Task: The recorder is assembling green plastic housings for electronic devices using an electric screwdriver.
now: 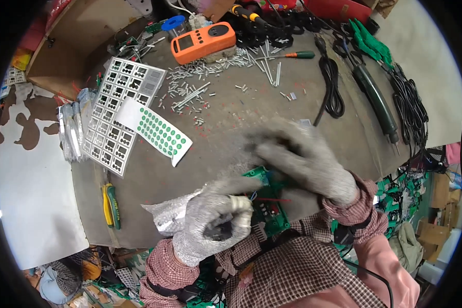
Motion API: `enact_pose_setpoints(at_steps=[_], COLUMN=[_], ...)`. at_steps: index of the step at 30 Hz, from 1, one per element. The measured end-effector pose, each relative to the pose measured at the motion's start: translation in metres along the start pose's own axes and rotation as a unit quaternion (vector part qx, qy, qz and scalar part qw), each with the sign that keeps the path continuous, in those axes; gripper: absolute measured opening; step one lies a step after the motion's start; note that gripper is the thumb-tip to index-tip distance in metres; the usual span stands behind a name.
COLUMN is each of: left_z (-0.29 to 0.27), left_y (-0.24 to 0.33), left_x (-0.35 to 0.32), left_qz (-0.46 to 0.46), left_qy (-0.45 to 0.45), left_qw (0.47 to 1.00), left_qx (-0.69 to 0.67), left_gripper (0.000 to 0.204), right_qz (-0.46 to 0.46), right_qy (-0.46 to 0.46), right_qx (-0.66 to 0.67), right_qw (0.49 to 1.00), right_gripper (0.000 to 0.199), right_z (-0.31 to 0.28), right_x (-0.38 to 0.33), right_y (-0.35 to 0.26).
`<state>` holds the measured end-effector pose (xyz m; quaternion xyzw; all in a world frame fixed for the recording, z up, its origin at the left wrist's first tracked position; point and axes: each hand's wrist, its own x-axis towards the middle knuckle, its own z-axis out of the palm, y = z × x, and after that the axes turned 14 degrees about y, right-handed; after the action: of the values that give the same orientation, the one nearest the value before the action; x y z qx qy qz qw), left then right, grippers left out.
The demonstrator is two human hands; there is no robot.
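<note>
A green plastic housing (280, 224) with a circuit board and a thin red wire (273, 199) lies at the table's near edge, partly hidden by my hands. My left hand (213, 218), in a grey knitted glove, is closed at the housing's left side. Its fingers are curled, and what they hold, if anything, does not show. Beside that hand lies a crumpled silvery plastic bag (170, 218). Above the housing and to its right, my gloved right hand (305, 167) is smeared by motion. I cannot make out anything in its fingers.
Sticker sheets (158, 128) lie at left, with yellow-green pliers (111, 206) nearer me. Many small metal pins (182, 87) are scattered before an orange multimeter (204, 42). A screwdriver (300, 54), a coiled black cable (332, 87) and a dark electric screwdriver (374, 100) lie at right.
</note>
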<state>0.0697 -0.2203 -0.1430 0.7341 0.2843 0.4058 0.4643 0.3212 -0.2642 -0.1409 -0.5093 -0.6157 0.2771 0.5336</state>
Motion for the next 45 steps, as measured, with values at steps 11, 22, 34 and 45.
enact_pose_setpoints(at_steps=[11, 22, 34, 45], left_z=[-0.007, -0.003, -0.001, -0.004], left_y=[0.012, 0.012, 0.006, 0.013], left_x=[0.003, -0.002, -0.011, 0.001], left_qz=[0.144, 0.071, -0.037, -0.068], left_qy=[-0.165, -0.134, -0.036, -0.177], left_qw=[0.955, 0.968, 0.994, 0.97], left_qx=[0.202, 0.198, 0.096, 0.15], left_gripper=[0.042, 0.053, 0.049, 0.06], right_qz=[-0.069, -0.223, -0.006, 0.335], right_qy=[0.236, 0.062, 0.117, 0.385], right_qx=[-0.256, -0.332, -0.346, -0.276], right_qw=[0.935, 0.914, 0.931, 0.815], right_gripper=[0.03, 0.033, 0.041, 0.054], right_z=[0.0, 0.033, -0.016, -0.179], right_x=[-0.038, -0.051, -0.054, -0.043], right_y=[0.003, -0.017, -0.005, 0.033])
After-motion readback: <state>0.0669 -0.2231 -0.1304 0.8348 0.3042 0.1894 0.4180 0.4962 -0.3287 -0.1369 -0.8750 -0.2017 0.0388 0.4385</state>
